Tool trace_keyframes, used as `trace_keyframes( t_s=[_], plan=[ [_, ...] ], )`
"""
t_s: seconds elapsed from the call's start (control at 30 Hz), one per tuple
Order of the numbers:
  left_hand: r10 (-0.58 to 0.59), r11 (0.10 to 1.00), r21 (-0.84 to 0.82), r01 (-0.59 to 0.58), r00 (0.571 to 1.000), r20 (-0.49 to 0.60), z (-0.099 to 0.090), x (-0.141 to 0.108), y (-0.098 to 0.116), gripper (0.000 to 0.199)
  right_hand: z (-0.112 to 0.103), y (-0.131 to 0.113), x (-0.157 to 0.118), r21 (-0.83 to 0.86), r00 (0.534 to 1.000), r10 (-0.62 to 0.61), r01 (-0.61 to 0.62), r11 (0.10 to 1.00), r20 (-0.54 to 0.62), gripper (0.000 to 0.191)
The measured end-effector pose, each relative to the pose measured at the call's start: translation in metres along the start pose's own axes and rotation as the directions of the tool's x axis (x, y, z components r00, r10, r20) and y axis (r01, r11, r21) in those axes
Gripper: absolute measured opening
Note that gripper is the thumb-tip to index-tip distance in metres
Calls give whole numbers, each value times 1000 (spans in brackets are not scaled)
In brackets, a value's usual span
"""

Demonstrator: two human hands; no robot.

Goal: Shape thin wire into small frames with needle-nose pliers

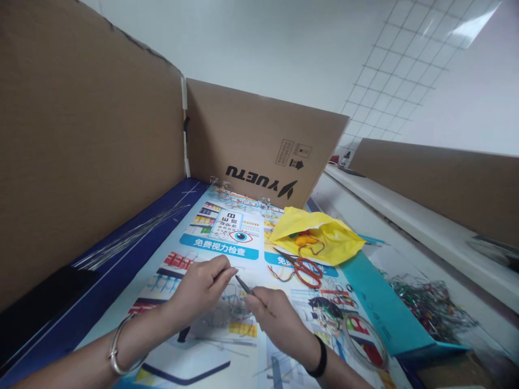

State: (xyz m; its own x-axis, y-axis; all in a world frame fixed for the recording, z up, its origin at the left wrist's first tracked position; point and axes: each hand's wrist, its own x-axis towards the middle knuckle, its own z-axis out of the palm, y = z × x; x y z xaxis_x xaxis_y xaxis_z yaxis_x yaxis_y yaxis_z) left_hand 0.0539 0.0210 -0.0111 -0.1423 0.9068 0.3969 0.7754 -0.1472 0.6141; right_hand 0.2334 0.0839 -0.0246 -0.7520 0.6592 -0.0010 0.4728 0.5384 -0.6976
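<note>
My left hand (206, 278) is closed in a pinch, with a short bit of thin silvery wire (240, 268) showing at the fingertips. Wrapped in my right hand (273, 310) is a slim grey metal tool, apparently long-nose pliers (244, 285), whose pointed tip is close to the left fingertips. Its handles are hidden by my palm. Scissors (305, 273) with orange-red handles lie beyond my right hand, beside a yellow bag (340, 237) with its mouth open. Loose pieces of wire (233, 305) are scattered on the printed sheet below both hands.
Cardboard panels (251, 140) wall off the back and left. A bundle of straight wires (130, 237) lies at left. On the right are a wire coil (367, 340), a turquoise folder (383, 302) and a tangled heap of coloured wire (430, 308). Small wire pieces (265, 206) sit at the back.
</note>
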Motion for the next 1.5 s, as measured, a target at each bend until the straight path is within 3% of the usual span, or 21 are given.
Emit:
trace_keyframes(
  t_s=[0.2,0.57,0.8,1.03,1.27,1.5],
  plan=[
    [31,999,19,-30,998,-49,-5,1,-2,30,2,-2,0,-17,999,-24,25,1000,32,34],
    [20,1000,16,-20,1000,-20,2,-1,-3,31,5,3,1,120,1000,29,-29,992,-2,37],
    [22,1000,10,-22,1000,-10,3,-1,-4,29,4,0,1,98,999,37,-37,994,-1,37],
    [118,981,150,-120,993,23,-1,-1,-10,33,3,2,1,2,999,-22,22,1000,32,36],
    [276,906,317,-281,959,60,-6,2,-9,33,-4,-1,-1,-153,992,-80,94,984,94,36],
    [259,897,339,-283,959,113,-5,2,-10,32,-12,-3,-3,-366,981,-148,184,912,122,35]
  ],
)
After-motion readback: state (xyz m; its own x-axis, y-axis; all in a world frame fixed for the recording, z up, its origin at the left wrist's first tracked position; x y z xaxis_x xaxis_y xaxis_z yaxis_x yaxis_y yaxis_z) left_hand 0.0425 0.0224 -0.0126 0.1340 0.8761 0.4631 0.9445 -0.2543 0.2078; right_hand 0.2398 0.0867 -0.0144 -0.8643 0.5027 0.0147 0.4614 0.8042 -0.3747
